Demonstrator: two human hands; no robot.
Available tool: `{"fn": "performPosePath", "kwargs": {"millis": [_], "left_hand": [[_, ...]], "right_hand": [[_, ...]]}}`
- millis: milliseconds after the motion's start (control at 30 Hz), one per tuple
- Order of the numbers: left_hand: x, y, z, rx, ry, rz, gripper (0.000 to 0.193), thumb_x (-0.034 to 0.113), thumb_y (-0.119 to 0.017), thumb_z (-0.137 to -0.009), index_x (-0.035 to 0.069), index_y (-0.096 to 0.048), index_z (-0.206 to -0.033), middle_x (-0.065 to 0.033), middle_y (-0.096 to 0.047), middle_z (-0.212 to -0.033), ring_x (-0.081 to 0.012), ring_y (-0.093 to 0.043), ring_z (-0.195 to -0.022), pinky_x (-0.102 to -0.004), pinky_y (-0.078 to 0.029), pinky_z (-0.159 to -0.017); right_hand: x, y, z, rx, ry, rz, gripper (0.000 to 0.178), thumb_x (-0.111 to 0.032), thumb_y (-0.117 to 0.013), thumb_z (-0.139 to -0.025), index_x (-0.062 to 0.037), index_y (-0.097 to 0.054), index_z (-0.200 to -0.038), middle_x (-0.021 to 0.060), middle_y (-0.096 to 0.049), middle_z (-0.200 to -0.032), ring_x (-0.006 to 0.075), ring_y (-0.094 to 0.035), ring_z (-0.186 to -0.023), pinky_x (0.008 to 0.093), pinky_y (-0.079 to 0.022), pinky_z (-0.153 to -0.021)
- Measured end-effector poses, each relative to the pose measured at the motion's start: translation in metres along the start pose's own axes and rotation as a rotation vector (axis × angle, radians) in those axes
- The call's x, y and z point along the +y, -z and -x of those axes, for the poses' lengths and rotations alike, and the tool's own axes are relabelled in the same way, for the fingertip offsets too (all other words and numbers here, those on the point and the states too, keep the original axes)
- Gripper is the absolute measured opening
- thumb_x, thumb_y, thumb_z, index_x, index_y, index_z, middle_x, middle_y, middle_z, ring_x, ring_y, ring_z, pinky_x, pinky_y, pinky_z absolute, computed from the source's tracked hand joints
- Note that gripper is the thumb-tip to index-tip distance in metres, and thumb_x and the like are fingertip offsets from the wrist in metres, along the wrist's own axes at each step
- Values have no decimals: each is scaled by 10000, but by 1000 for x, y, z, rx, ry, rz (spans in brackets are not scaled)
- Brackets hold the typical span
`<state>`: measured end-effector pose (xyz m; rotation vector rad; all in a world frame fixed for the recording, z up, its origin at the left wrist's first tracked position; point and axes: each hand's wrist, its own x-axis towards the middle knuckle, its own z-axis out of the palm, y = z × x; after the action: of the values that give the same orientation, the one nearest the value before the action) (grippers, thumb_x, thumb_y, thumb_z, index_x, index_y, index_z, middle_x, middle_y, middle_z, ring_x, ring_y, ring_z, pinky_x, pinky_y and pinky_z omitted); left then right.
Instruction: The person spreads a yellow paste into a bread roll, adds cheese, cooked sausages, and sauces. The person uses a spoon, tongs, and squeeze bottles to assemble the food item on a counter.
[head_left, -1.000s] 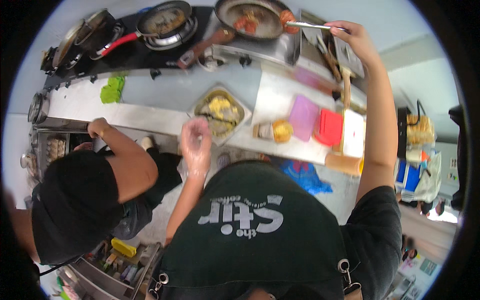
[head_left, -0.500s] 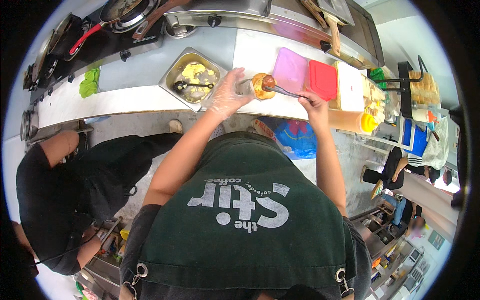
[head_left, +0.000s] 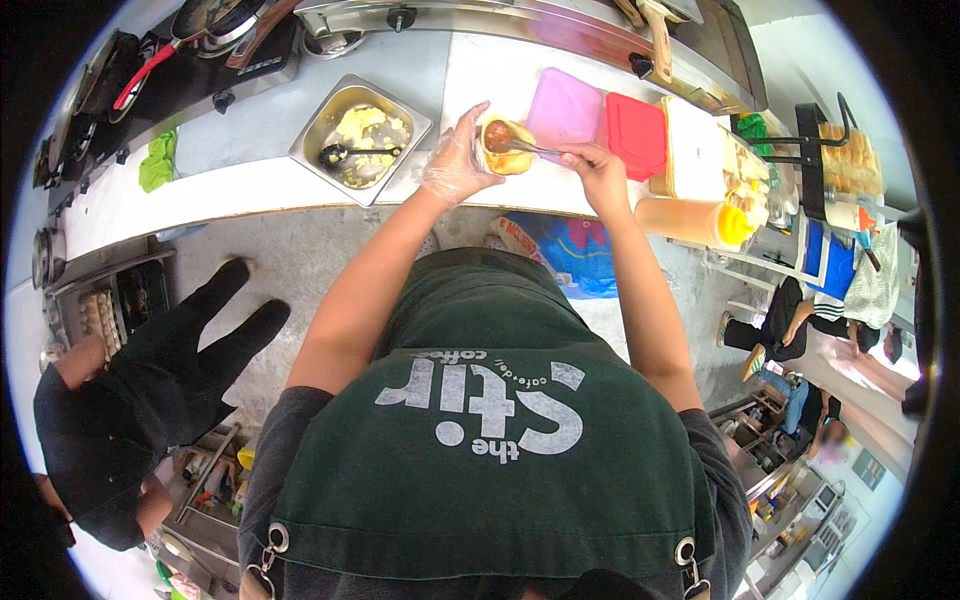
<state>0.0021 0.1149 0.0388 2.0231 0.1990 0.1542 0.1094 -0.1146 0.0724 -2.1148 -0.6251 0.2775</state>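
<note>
My left hand [head_left: 457,165], in a clear plastic glove, is closed around a golden-brown bun [head_left: 513,161] above the white counter. The bun is tilted, and a reddish-brown filling or sauce [head_left: 497,136] shows at its opening. My right hand [head_left: 597,178], bare, grips a slim dark metal utensil [head_left: 535,150]. Its tip rests at the reddish-brown spot on the bun; whether it is a spoon or tongs I cannot tell. Left of my gloved hand stands a steel pan [head_left: 408,112] with scrambled egg [head_left: 362,127] and a black spoon [head_left: 368,151] in it.
Purple [head_left: 567,108] and red [head_left: 637,136] lidded boxes stand right of the bun, before a squeeze bottle with a yellow cap [head_left: 690,221]. A green cloth [head_left: 158,160] lies by the stove at left. A co-worker in black [head_left: 120,420] bends at the left.
The bun has tipped in my left hand, so its opening shows more. Both hands appear slightly further left and higher. The co-worker has shifted, with an arm now at the lower-left shelf.
</note>
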Motion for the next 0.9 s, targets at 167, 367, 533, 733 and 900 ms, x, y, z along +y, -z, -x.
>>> {"fn": "performPosePath", "kwargs": {"millis": [167, 367, 533, 733, 900], "left_hand": [[3, -1, -1, 33, 7, 65, 1195, 187, -942, -553, 178, -239, -1519, -193, -535, -1368, -390, -509, -1285, -422, -423, -1100], [-9, -9, -5, 65, 3, 216, 1246, 75, -944, -532, 110, -213, -1539, -141, -432, -1452, -274, -470, -1328, -378, -360, -1155], [6, -3, -2, 21, 76, 205, 1238, 27, -926, -550, 102, -192, -1545, -151, -466, -1411, -253, -488, -1309, -369, -376, -1142], [-8, -10, -5, 37, 0, 348, 1202, 17, -915, -565, 89, -210, -1535, -153, -481, -1399, -249, -493, -1304, -370, -395, -1131], [1, -6, -3, 59, 5, 180, 1214, 55, -936, -538, 88, -234, -1527, -157, -489, -1392, -268, -494, -1309, -380, -392, -1135]], "right_hand": [[-12, -11, -3, 14, 10, 60, 166, -94, -741, -838, -38, -756, -994, 144, -718, -907, 251, -675, -792, 342, -520, -737], [-40, 10, -13, -47, 130, 194, 203, -125, -737, -842, -43, -743, -1027, 163, -710, -919, 318, -664, -813, 384, -526, -762], [-63, 44, -14, -110, 168, 318, 216, -127, -727, -843, -58, -742, -1046, 158, -709, -925, 329, -651, -878, 405, -520, -810], [-63, 42, -20, -131, 251, 403, 199, -120, -720, -839, -72, -751, -1030, 146, -706, -905, 326, -641, -870, 414, -516, -805], [-45, 27, -23, -62, 208, 353, 154, -112, -731, -828, -70, -766, -972, 144, -710, -877, 332, -645, -852, 416, -519, -796]]}}
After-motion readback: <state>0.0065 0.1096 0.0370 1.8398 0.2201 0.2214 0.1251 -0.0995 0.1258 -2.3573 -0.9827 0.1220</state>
